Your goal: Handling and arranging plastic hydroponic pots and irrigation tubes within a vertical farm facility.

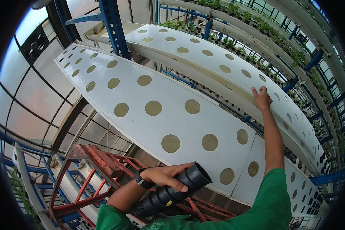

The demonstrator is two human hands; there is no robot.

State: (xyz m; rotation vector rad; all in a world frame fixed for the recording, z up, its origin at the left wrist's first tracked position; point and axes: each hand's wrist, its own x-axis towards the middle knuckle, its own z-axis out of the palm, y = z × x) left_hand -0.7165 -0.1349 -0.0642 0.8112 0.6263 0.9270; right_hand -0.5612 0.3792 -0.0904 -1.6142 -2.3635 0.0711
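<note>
My left hand point(164, 176), with a watch point(142, 179) at the wrist, grips a stack of nested black plastic net pots point(194, 179). The stack slants across my front, with the open rim of its end pot facing up and right. Before me lies a long white growing panel point(184, 123) with rows of round holes. Beyond a gap runs a second white holed panel point(198, 53) on a trough. My right hand point(262, 99) is stretched out over that farther panel's near edge, thumb and forefinger apart, nothing visible between them. Whether it touches the panel, I cannot tell.
A blue perforated steel post point(113, 28) rises between the panels at the left. A red metal frame point(95, 161) stands below left. Troughs of green seedlings point(233, 10) line the upper right. Several dark pots point(314, 202) fill holes at the near panel's far right end.
</note>
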